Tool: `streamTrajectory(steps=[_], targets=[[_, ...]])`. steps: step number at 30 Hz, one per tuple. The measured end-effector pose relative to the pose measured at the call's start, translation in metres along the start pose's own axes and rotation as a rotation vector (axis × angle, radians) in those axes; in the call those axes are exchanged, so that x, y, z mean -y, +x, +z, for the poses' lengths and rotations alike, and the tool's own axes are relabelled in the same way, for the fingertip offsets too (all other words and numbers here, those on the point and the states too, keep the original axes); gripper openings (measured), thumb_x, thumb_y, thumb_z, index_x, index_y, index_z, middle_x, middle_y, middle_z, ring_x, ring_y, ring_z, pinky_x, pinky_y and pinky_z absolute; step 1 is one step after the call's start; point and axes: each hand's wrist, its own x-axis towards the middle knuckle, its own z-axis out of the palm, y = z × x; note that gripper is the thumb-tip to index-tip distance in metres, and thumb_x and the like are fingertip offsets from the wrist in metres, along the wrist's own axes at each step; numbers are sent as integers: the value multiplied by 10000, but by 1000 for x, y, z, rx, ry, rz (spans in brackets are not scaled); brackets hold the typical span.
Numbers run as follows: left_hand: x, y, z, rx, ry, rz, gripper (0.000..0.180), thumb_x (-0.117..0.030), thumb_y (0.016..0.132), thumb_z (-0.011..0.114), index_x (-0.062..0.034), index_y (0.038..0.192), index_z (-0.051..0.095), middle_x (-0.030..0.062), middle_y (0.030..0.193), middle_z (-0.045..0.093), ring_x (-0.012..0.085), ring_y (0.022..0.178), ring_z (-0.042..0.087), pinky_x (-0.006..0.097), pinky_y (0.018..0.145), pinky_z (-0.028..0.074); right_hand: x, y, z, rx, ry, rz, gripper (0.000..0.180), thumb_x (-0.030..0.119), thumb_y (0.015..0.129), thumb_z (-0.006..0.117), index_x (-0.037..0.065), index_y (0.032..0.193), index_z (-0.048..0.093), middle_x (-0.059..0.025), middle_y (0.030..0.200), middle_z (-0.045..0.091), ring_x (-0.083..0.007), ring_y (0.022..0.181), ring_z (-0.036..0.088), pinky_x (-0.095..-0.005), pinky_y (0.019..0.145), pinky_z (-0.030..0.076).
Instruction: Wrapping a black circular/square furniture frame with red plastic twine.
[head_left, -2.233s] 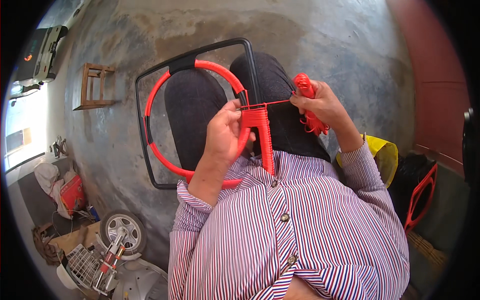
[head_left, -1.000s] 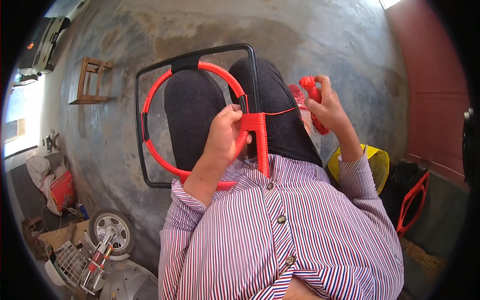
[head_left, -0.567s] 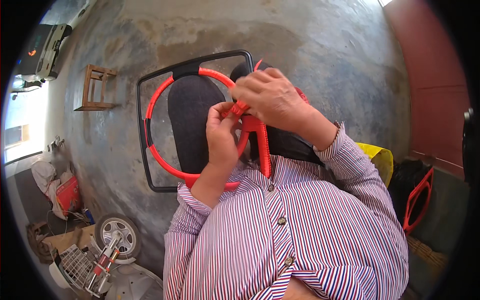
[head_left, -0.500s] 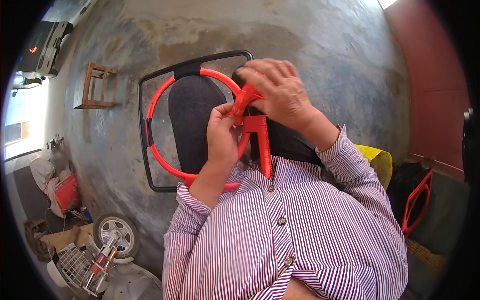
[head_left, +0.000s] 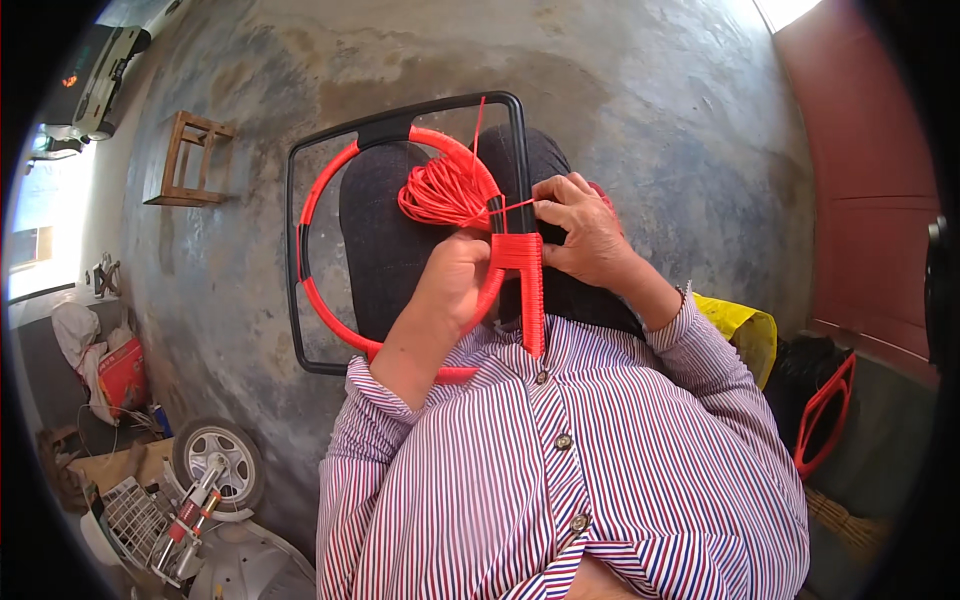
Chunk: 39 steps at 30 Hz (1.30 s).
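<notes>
Across my lap lies a black rounded-square frame (head_left: 292, 260) with a ring (head_left: 322, 318) inside it, much of both wound in red cord. My left hand (head_left: 455, 282) closes round the ring beside the wrapped joint (head_left: 516, 251); some of its fingertips are hidden behind. A loose bundle of red cord (head_left: 440, 190) rests over the ring's upper right, above that hand. To the right of the frame, my right hand (head_left: 588, 232) pinches a strand of the cord drawn taut across the black bars. One loose end stands up from the bundle.
A small wooden stool (head_left: 190, 160) stands on the concrete floor at upper left. A vehicle's front wheel (head_left: 218, 463) and basket (head_left: 138, 515) are at lower left. To the right are a yellow bag (head_left: 740, 335), another red-wrapped frame (head_left: 828, 415) and a red door (head_left: 870, 190).
The cord bundle has gone from my right hand to the left side of the joint. My right hand has moved lower, right of the frame, and now pulls a strand across.
</notes>
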Motion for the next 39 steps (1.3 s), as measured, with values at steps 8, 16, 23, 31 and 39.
streamTrajectory(steps=[8,16,23,31,39], targets=[[1,3,-14,53,-94,-21,304,-41,915,437,46,1180,558,177,1059,672,288,972,678,456,891,547,-38,-17,-12,-259,813,191,328,184,641,598,-10,904,614,-152,1168,594,-294,1117,556,-356,1013,396],[1,-1,4,-10,-5,55,281,-33,945,418,13,1205,510,144,1037,680,250,909,696,435,799,586,-58,-61,-102,-147,1717,-16,374,347,759,595,29,938,512,-105,922,575,-248,837,556,-466,946,451],[0,-3,8,46,22,108,244,-25,953,421,26,1171,520,146,1035,672,235,904,691,401,798,585,-68,-76,-136,-548,1650,291,186,237,982,548,56,1018,537,-61,916,547,-155,769,522,-299,694,507],[4,-3,-2,23,141,138,197,-32,941,515,19,1125,564,124,1012,684,196,888,693,352,767,584,5,-22,-25,106,849,533,134,29,856,653,37,967,579,-39,855,638,-100,655,601,-239,588,501],[2,-7,5,-41,240,143,106,-13,932,588,9,1035,575,122,956,685,198,834,698,335,734,586,-7,-17,-51,-110,1180,605,162,-29,784,637,23,920,567,-12,667,541,-91,520,524,-240,491,428]])
